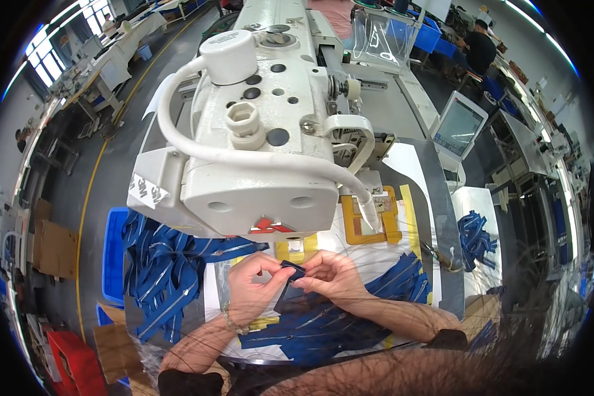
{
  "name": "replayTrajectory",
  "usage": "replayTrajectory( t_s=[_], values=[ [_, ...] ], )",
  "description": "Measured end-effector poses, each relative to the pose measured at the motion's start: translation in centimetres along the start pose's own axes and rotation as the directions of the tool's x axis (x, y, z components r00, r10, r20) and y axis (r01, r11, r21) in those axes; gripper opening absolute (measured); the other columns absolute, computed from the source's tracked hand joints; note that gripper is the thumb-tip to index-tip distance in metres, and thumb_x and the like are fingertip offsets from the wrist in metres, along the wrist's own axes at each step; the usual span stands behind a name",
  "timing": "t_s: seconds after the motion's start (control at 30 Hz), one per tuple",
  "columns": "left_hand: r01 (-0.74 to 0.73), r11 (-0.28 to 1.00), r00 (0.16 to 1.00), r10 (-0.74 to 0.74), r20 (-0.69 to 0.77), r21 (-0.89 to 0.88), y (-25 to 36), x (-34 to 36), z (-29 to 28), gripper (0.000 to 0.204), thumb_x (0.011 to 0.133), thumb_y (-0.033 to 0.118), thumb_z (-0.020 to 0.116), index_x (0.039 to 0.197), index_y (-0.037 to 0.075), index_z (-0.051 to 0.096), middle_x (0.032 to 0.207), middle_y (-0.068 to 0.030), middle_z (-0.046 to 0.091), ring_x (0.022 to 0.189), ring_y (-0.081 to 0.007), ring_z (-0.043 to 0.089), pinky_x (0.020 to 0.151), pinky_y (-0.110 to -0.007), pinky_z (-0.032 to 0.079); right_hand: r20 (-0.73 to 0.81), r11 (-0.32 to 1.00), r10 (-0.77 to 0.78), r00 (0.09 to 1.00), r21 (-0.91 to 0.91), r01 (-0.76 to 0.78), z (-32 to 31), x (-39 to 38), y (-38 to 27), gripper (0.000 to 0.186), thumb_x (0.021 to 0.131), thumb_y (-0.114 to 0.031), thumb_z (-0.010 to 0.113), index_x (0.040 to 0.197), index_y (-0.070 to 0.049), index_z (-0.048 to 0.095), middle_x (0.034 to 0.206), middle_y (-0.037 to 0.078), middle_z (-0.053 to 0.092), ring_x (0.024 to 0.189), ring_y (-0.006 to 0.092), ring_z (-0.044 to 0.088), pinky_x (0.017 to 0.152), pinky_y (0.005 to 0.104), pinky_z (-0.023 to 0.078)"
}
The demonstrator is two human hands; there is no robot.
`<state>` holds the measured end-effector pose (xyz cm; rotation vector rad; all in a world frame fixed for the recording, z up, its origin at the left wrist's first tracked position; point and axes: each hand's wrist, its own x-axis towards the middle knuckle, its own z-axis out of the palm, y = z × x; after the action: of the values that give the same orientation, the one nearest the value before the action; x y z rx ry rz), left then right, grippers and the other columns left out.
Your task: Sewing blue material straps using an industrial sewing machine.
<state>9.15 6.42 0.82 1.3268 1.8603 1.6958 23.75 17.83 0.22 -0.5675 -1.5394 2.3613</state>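
Note:
My left hand [252,285] and my right hand [333,278] meet in front of the sewing machine head, both closed in pinches. Between their fingertips is a small dark blue fabric piece [293,269], seemingly folded; its far end is partly hidden by the fingers. Under and beyond my wrists, blue zippers [327,332] lie spread across the near worktable. A larger heap of blue zippers [162,267] sits to the left of my left hand. The white sewing machine [254,142] stands just past my hands.
A yellow template frame [354,224] lies beneath the machine's right side. A tool with a handle [444,259] rests on the right edge. Farther right are another zipper bundle [476,239] and a screen [461,125]. A blue bin [114,257] and cardboard box [55,249] stand left.

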Motion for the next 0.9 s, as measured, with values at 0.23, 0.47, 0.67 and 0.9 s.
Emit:
replayTrajectory(
  t_s=[0.23,0.47,0.67,0.9],
  values=[
    [-0.060,0.997,0.998,0.058,0.038,0.050,-0.14,0.22,0.03,0.020,0.069,0.003,0.079,0.070,0.004,0.059,0.070,-0.0067,0.062,0.063,-0.0168,0.058,0.058,-0.027,0.045,-0.014,1.000,0.008,1.000,0.011,-0.007,0.01,-0.04,-0.28,0.016,0.082,0.002,0.067,0.092,0.001,0.055,0.089,0.009,0.066,0.084,0.0128,0.065,0.072,0.0230,0.053],
    [-0.122,0.985,0.992,0.118,0.041,0.121,-0.07,0.35,0.07,0.021,0.067,0.003,0.080,0.069,0.005,0.059,0.069,-0.0068,0.061,0.062,-0.0181,0.057,0.057,-0.028,0.044,-0.028,1.000,-0.004,1.000,0.029,0.005,0.04,-0.03,-0.06,0.014,0.081,0.002,0.067,0.092,0.001,0.058,0.088,0.008,0.067,0.083,0.0107,0.065,0.072,0.0219,0.053],
    [-0.125,0.980,0.991,0.117,0.059,0.152,0.32,0.42,0.00,0.021,0.067,0.005,0.080,0.069,0.005,0.059,0.069,-0.0065,0.061,0.062,-0.0186,0.057,0.057,-0.028,0.044,-0.041,1.000,-0.017,0.999,0.008,0.018,0.00,-0.01,0.17,0.013,0.081,-0.001,0.069,0.090,0.000,0.059,0.085,0.005,0.066,0.075,0.0054,0.062,0.067,0.0184,0.051],
    [-0.170,0.967,0.983,0.153,0.101,0.191,0.35,0.47,0.01,0.022,0.067,0.006,0.080,0.070,0.006,0.058,0.070,-0.0063,0.061,0.063,-0.0189,0.057,0.057,-0.029,0.044,-0.027,0.998,-0.064,0.998,-0.025,0.063,-0.15,0.19,0.35,0.013,0.083,-0.005,0.068,0.087,0.001,0.057,0.083,0.003,0.063,0.073,0.0036,0.059,0.064,0.0173,0.050]
  ],
)
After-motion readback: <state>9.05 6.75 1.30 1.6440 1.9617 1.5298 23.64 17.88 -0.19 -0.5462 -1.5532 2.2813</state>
